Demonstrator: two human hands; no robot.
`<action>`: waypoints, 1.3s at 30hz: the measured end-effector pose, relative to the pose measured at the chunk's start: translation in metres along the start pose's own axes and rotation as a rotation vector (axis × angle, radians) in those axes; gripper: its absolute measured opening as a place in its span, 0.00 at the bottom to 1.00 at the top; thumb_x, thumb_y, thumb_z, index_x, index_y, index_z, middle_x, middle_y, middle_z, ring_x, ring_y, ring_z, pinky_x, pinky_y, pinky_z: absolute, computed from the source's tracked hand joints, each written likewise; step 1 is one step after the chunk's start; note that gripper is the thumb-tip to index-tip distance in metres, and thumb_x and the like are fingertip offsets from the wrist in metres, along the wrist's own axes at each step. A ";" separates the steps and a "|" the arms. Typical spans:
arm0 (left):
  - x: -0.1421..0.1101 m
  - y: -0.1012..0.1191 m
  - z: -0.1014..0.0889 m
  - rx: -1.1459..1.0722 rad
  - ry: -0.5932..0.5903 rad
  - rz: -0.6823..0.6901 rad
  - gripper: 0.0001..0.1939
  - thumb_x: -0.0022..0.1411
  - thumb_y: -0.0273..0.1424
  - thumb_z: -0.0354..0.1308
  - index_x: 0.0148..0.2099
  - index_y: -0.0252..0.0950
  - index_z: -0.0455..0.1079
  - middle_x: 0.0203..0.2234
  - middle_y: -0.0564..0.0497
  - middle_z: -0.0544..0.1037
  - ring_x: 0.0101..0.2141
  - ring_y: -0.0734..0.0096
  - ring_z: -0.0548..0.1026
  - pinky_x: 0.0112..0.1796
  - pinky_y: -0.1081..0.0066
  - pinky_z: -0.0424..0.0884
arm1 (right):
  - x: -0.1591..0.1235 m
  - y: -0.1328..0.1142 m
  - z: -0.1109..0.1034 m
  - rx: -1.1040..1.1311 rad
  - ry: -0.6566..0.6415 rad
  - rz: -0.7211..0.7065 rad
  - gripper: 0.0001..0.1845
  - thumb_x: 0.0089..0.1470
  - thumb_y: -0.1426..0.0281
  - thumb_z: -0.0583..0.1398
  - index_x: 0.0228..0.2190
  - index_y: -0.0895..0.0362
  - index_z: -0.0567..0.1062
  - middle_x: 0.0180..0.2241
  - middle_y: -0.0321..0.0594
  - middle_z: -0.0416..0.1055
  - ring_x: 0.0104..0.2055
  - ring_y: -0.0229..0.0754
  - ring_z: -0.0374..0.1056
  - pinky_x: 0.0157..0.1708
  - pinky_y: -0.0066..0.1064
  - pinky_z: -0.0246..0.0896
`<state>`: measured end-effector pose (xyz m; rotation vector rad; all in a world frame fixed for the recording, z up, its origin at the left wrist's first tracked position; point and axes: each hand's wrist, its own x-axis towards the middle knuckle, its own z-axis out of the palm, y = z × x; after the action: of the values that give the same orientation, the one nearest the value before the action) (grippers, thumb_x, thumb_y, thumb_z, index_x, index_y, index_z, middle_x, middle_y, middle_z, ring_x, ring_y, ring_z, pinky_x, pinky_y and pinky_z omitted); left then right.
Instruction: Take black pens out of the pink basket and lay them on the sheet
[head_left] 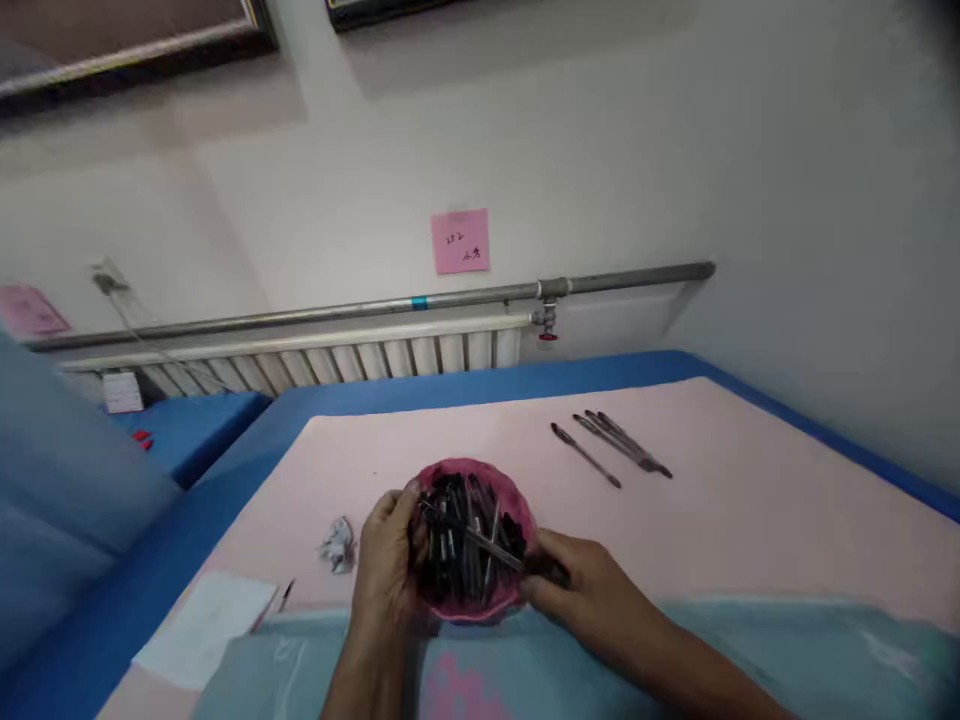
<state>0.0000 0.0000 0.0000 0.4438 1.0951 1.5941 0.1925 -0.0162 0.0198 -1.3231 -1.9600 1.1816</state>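
A pink round basket (517, 500) full of dark and clear pens (457, 545) stands at the table's near side. Across its top runs a clear-barrelled pen (491, 547) with dark ends, slanting down to the right. My right hand (581, 580) is closed on this pen's right end. Over the basket's left rim, my left hand (390, 550) has its fingers curled, thumb and forefinger close to the pen's left end. Whether they grip the pen, the rim or something else is hidden.
Several loose pens (619, 440) lie on the pink table cover (750, 500), right of the basket. To the left are crumpled paper (337, 545), a thin dark refill-like stick (286, 595) and a white sheet (206, 625). A radiator (360, 362) lines the wall behind.
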 end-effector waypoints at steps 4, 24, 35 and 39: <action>-0.002 0.010 -0.001 0.028 0.082 0.053 0.19 0.41 0.39 0.65 0.23 0.35 0.58 0.12 0.62 0.61 0.13 0.84 0.58 0.14 0.82 0.53 | 0.002 0.006 -0.008 -0.031 -0.004 -0.016 0.02 0.43 0.74 0.53 0.22 0.57 0.65 0.22 0.33 0.63 0.26 0.37 0.58 0.25 0.26 0.50; 0.002 0.006 -0.001 0.049 0.094 0.056 0.19 0.40 0.41 0.64 0.23 0.36 0.57 0.11 0.64 0.57 0.12 0.86 0.54 0.13 0.82 0.49 | 0.013 0.017 -0.011 0.527 0.091 0.125 0.09 0.46 0.64 0.57 0.24 0.56 0.64 0.15 0.27 0.56 0.14 0.28 0.47 0.14 0.23 0.38; -0.002 0.001 0.004 0.097 0.105 0.047 0.19 0.39 0.41 0.64 0.23 0.35 0.60 0.11 0.63 0.59 0.13 0.83 0.57 0.15 0.80 0.53 | 0.011 0.016 0.003 0.554 0.098 0.155 0.05 0.42 0.73 0.58 0.24 0.56 0.65 0.14 0.26 0.59 0.15 0.29 0.54 0.15 0.22 0.45; 0.002 0.004 -0.005 0.424 0.056 0.114 0.19 0.40 0.45 0.62 0.20 0.35 0.62 0.12 0.59 0.63 0.15 0.79 0.60 0.17 0.76 0.56 | 0.016 0.023 -0.003 0.433 0.218 0.134 0.05 0.45 0.69 0.58 0.24 0.55 0.65 0.16 0.27 0.61 0.16 0.31 0.57 0.16 0.23 0.50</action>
<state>-0.0067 -0.0006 0.0005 0.7565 1.4797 1.4765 0.1992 0.0033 0.0005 -1.2992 -1.3828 1.3647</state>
